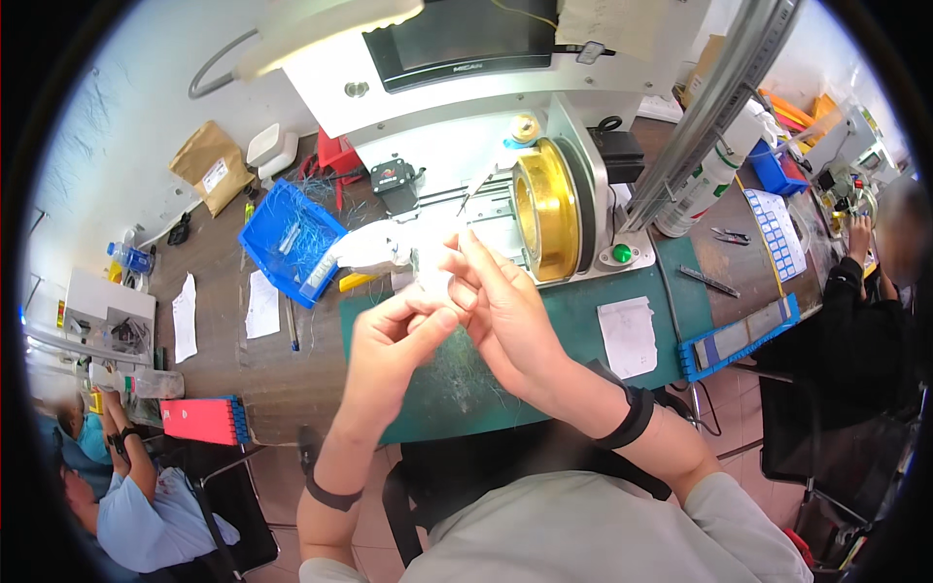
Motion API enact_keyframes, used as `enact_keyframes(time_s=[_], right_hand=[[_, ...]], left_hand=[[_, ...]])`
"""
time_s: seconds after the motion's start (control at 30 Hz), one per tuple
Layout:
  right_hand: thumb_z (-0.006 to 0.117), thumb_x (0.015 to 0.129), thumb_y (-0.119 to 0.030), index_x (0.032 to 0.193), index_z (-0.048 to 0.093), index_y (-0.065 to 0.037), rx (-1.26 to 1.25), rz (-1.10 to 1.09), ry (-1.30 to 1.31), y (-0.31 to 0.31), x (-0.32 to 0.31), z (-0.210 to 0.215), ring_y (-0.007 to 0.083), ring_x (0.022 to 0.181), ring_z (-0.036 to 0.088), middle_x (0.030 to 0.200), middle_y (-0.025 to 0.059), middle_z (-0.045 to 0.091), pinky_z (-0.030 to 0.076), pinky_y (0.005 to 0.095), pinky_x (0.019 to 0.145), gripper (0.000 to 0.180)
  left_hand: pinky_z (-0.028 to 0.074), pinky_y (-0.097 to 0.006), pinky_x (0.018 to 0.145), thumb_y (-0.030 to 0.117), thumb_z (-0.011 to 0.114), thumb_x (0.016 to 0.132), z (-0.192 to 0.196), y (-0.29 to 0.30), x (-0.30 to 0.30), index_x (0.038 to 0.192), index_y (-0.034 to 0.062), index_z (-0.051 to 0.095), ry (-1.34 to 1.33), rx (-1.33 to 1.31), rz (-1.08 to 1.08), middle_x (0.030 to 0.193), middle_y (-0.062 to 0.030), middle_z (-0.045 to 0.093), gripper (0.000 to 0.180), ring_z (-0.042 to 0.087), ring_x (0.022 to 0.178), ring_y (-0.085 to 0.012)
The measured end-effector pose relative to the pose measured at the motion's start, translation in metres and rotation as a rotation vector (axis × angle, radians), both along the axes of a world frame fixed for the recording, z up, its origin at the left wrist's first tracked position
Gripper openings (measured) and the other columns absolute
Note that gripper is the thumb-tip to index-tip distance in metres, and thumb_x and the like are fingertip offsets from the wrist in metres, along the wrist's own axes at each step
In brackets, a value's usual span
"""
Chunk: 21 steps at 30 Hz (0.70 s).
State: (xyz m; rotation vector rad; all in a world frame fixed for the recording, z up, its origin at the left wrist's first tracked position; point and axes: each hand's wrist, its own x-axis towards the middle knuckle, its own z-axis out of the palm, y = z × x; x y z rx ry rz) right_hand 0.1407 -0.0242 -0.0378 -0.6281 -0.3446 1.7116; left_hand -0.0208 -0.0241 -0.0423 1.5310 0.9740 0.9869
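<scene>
My left hand (389,340) and my right hand (510,316) meet over the green mat (573,364), fingertips together in front of a white machine. The left thumb and fingers are pinched together. On the right, the fingers are bent in against the left ones. Whatever lies between them is too thin or too washed out by glare to make out. Beyond the hands stands a gold-coloured drum (547,214) on the machine, with a black motor block (394,185) to its left. A white wrapped piece (372,245) lies near the left fingertips.
A blue tray (282,238) of fine fibres sits at left, beside paper slips (262,304). A green button (622,254), a paper sheet (628,335) and a blue-edged rack (739,337) are at right. A metal post (714,117) rises there. Other people sit on both sides.
</scene>
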Motion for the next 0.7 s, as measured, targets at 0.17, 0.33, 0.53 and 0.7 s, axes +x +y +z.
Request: enact_keyframes(time_s=[0.17,0.33,0.53,0.7], right_hand=[[0.056,0.115,-0.025,0.115,0.065,-0.007,0.047,-0.025,-0.039,-0.005,0.010,-0.019,0.0034,0.069,0.040,0.074,-0.0068,0.044,0.035,0.0237,0.065,0.020],[0.055,0.115,-0.026,0.113,0.066,-0.006,0.009,0.017,-0.224,-0.022,0.025,-0.019,0.0045,0.067,0.040,0.073,-0.0064,0.045,0.035,0.0231,0.064,0.023],[0.070,0.104,-0.014,0.104,0.071,-0.005,0.243,-0.020,-0.984,-0.069,0.076,-0.016,0.0043,0.063,0.048,0.080,-0.0013,0.065,0.039,0.0249,0.058,0.009],[0.078,0.091,-0.001,0.100,0.074,-0.004,0.653,-0.469,-1.739,-0.041,0.138,-0.040,0.0119,0.058,0.052,0.085,0.0038,0.070,0.040,0.0260,0.054,0.011]], left_hand=[[0.050,-0.034,0.100,0.024,0.064,0.110,-0.005,0.008,0.027,0.134,0.0042,0.068,-0.627,-0.558,0.071,0.127,-0.0066,0.070,0.032,0.064,0.120,-0.0146],[0.043,-0.042,0.117,0.021,0.063,0.110,-0.008,0.031,0.037,0.139,0.0036,0.067,-0.541,-0.484,-0.120,0.139,-0.0121,0.068,0.034,0.056,0.140,-0.0208],[0.063,-0.028,0.078,-0.004,0.083,0.087,-0.006,0.020,0.011,0.103,0.0028,0.083,0.306,0.662,0.213,0.112,-0.0112,0.078,0.017,0.078,0.094,-0.0203],[0.061,-0.028,0.067,0.000,0.086,0.083,0.001,0.043,0.005,0.102,0.0063,0.084,0.335,0.980,0.127,0.105,-0.0110,0.081,0.021,0.079,0.087,-0.0194]])
